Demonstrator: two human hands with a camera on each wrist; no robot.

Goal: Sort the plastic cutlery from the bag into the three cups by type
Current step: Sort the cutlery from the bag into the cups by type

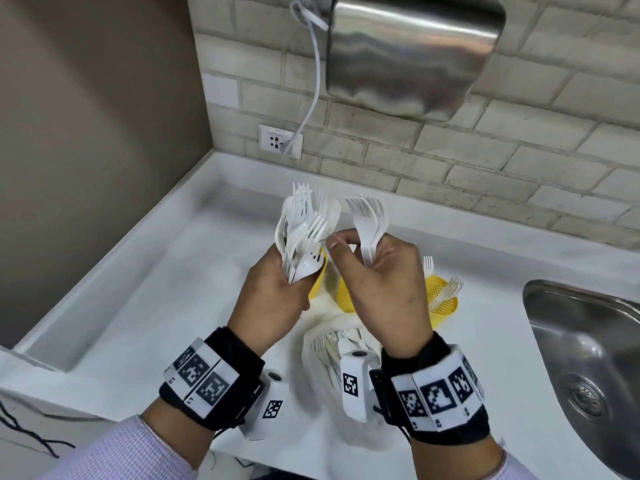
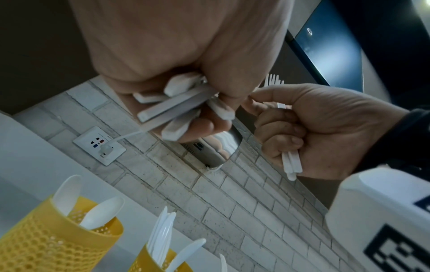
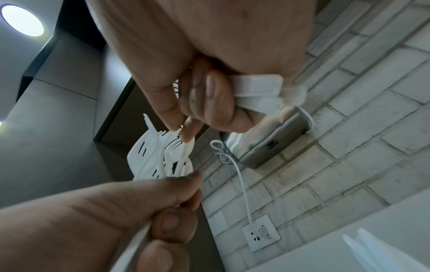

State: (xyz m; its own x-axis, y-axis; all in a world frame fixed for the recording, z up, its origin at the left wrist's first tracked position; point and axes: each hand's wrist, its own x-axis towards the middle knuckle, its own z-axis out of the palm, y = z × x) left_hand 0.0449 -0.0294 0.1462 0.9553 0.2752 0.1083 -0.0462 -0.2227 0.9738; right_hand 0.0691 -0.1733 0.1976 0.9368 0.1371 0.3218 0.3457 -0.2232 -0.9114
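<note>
My left hand (image 1: pixel 277 282) grips a mixed bundle of white plastic forks and spoons (image 1: pixel 304 230) by the handles, heads up. My right hand (image 1: pixel 367 268) holds a bunch of forks (image 1: pixel 369 220) in its curled fingers, while its thumb and forefinger pinch the tines of a fork (image 3: pixel 184 136) in the left bundle. Three yellow perforated cups stand below the hands: one with spoons (image 2: pixel 46 239), one with knives (image 2: pixel 149 261), and one with forks (image 1: pixel 445 299). The white bag (image 1: pixel 311 355) lies on the counter between my wrists, with more cutlery inside.
A steel sink (image 1: pixel 588 358) is set into the white counter (image 1: pixel 156 289) at the right. On the brick wall hang a metal hand dryer (image 1: pixel 412 53) and a socket (image 1: pixel 280 140) with a white cable plugged in.
</note>
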